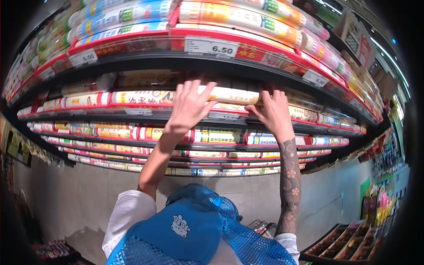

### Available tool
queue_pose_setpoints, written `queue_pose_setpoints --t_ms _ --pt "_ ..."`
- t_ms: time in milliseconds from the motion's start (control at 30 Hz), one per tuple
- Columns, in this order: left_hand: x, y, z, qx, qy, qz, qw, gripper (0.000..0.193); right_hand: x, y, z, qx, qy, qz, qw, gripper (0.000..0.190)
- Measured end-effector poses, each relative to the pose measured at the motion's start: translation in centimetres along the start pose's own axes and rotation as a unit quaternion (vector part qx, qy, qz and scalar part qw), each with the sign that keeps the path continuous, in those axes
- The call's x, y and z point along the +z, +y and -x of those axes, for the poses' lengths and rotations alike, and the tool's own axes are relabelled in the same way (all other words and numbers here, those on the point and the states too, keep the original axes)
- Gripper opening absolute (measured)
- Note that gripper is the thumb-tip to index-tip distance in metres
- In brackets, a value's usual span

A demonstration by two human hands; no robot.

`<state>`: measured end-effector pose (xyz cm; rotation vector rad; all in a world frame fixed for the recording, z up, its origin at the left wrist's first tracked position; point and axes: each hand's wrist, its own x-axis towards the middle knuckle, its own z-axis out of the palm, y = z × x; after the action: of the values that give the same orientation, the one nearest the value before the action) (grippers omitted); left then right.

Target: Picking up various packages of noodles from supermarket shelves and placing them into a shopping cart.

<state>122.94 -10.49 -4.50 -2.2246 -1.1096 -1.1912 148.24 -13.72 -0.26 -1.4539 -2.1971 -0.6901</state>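
Note:
A cream cylindrical pack of dried noodles point(236, 95) lies lengthwise at the front of a shaded shelf, between my hands. My left hand point(192, 104) has its left end between thumb and fingers. Around the right end is my right hand point(274, 107), with the thumb low and the fingertips blurred in the shelf's shadow. Similar noodle packs point(142, 97) line the same shelf to the left, and more packs point(303, 113) lie to the right. Just under the held pack, a price tag point(223, 116) sits on the shelf edge.
Overhead, a shelf edge with a price tag point(212, 46) juts out, stacked with orange-and-white noodle packs point(238, 16). Lower shelves hold more packs point(218, 137). A blue mesh-patterned bag point(195, 228) hangs at my front. A wire basket point(263, 227) is by my right side above the tiled floor point(318, 205).

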Motion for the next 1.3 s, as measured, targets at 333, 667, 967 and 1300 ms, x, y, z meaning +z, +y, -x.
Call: queue_pose_setpoints --t_ms 333,667,967,1300 --pt "-1.5 1.1 -1.1 0.032 0.050 0.015 0.998 0.056 -2.0 0.8 1.7 -0.069 0.082 -0.005 0.994 0.061" --pt "-5.2 5.0 3.9 0.172 0.020 0.236 0.956 0.049 -0.9 -4.2 15.9 0.069 0.143 -0.167 0.973 0.056" --pt "13.2 13.1 12.2 -0.143 -0.443 0.720 0.515 0.070 1.4 -13.6 26.8 0.506 0.067 -0.664 0.546 0.061" --pt "15.0 27.3 19.3 -0.381 -0.571 0.727 -0.016 0.068 -0.2 -19.5 35.3 0.607 0.242 -0.674 0.344 0.062"
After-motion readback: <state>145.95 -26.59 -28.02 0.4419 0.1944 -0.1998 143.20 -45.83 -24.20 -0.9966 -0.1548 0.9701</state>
